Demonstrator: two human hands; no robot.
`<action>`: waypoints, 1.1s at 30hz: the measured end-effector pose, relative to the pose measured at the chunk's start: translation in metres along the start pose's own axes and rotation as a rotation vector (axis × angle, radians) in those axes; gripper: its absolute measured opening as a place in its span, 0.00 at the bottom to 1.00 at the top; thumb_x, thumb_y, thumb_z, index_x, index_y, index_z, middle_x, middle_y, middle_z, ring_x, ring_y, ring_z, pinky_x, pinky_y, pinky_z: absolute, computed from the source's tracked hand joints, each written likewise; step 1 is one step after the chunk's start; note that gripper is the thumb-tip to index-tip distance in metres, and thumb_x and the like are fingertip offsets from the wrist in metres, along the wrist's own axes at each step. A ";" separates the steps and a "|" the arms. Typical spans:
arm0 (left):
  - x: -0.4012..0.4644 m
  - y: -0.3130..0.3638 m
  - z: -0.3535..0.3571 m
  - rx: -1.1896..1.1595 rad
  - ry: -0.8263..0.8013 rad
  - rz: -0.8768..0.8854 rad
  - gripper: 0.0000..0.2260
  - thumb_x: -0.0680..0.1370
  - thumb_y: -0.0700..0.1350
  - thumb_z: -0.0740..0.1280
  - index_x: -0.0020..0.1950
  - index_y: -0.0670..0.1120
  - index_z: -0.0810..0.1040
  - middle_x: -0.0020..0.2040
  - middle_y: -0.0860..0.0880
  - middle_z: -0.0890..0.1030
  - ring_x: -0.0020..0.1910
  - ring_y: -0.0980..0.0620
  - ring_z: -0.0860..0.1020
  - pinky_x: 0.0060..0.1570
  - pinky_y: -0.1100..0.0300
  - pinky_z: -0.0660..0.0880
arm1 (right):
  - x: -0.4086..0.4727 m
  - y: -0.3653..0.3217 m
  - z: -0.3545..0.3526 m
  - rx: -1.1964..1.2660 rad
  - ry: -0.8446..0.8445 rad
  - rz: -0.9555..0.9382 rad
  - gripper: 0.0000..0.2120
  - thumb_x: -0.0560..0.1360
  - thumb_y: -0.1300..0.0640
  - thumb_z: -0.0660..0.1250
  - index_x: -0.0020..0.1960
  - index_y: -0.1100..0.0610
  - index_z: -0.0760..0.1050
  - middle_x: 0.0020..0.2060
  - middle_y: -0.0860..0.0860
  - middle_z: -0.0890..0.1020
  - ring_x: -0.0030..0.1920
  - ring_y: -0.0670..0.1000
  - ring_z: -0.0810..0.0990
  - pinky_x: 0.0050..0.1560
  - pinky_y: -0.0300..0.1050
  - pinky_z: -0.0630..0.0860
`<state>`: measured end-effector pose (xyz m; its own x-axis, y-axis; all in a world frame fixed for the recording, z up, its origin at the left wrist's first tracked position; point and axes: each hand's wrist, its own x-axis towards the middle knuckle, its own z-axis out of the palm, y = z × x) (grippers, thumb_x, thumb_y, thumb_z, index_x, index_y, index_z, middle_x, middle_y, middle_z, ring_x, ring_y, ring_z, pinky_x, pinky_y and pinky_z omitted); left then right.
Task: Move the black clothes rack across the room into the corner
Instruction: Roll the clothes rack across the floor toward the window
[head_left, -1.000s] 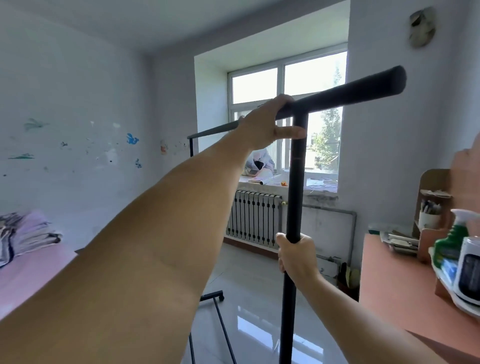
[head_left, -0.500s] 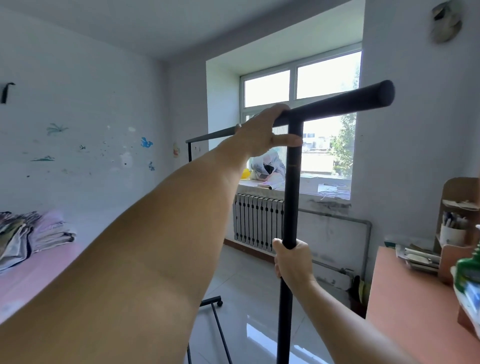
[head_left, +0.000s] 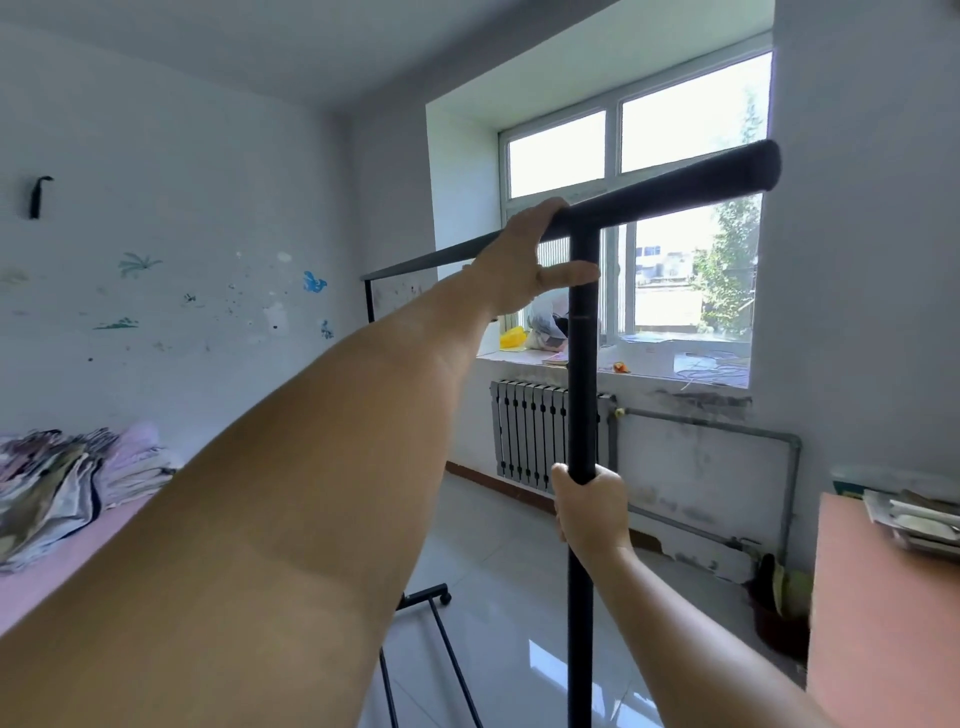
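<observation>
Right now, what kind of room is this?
Probably a bedroom: folded clothes lie on a pink bed, a radiator sits under the window, and both hands hold a black clothes rack.

Home bedroom, pink bed, radiator, window

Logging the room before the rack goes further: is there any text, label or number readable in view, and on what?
None readable.
Papers on the windowsill: too blurred.
Stack on the desk: no legible print.
Wall marks: paint blotches, not letters.
Black clothes rack: no label visible.
</observation>
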<state>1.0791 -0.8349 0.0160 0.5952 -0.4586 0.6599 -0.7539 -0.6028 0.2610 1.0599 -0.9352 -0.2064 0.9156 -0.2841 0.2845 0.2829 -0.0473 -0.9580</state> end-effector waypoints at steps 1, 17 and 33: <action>0.003 -0.009 -0.001 -0.002 0.000 -0.017 0.27 0.73 0.56 0.68 0.67 0.48 0.63 0.68 0.47 0.68 0.63 0.53 0.66 0.56 0.58 0.62 | 0.006 0.003 0.006 -0.006 0.000 0.007 0.12 0.71 0.64 0.62 0.30 0.58 0.65 0.23 0.54 0.67 0.25 0.52 0.64 0.26 0.42 0.64; 0.045 -0.110 0.036 -0.106 0.030 -0.212 0.46 0.71 0.53 0.71 0.76 0.54 0.40 0.78 0.48 0.39 0.77 0.48 0.48 0.72 0.47 0.53 | 0.111 0.024 0.069 -0.197 0.056 0.010 0.11 0.74 0.57 0.64 0.34 0.58 0.71 0.22 0.52 0.74 0.20 0.49 0.71 0.24 0.38 0.70; 0.092 -0.188 0.091 -0.356 -0.010 -0.365 0.25 0.74 0.40 0.69 0.69 0.51 0.67 0.44 0.53 0.79 0.43 0.56 0.78 0.34 0.69 0.68 | 0.224 0.045 0.077 -0.663 -0.073 -0.001 0.20 0.66 0.32 0.65 0.38 0.49 0.71 0.35 0.46 0.79 0.39 0.50 0.77 0.47 0.49 0.77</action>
<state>1.3013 -0.8229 -0.0363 0.8388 -0.2673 0.4744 -0.5434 -0.4656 0.6985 1.2993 -0.9270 -0.1829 0.9390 -0.2194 0.2648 0.0694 -0.6332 -0.7709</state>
